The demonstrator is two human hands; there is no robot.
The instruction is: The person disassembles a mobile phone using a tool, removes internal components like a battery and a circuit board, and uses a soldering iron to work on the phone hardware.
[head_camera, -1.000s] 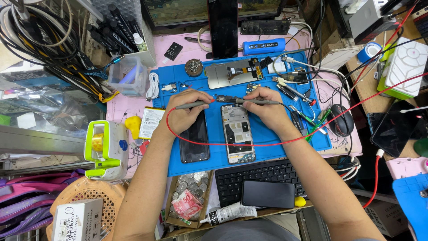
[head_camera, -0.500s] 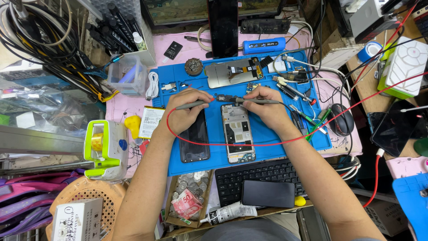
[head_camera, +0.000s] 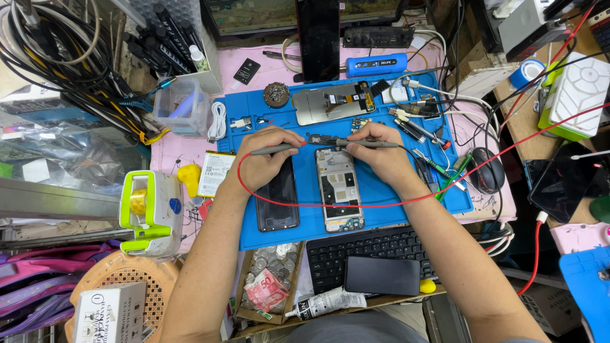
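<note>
Pinching a thin probe in each fist, your left hand [head_camera: 264,159] and right hand [head_camera: 381,155] met over the opened phone [head_camera: 339,189] at mid blue mat [head_camera: 381,209] (light, stiff, fragile boards), best gripped by its side edges.

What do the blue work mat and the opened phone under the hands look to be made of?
Blue work mat: likely silicone or rubber, matte, with moulded compartments along its top edge. Opened phone: a pale metal or plastic frame, dull sheen, dark parts exposed inside; which one is unclear.
</note>
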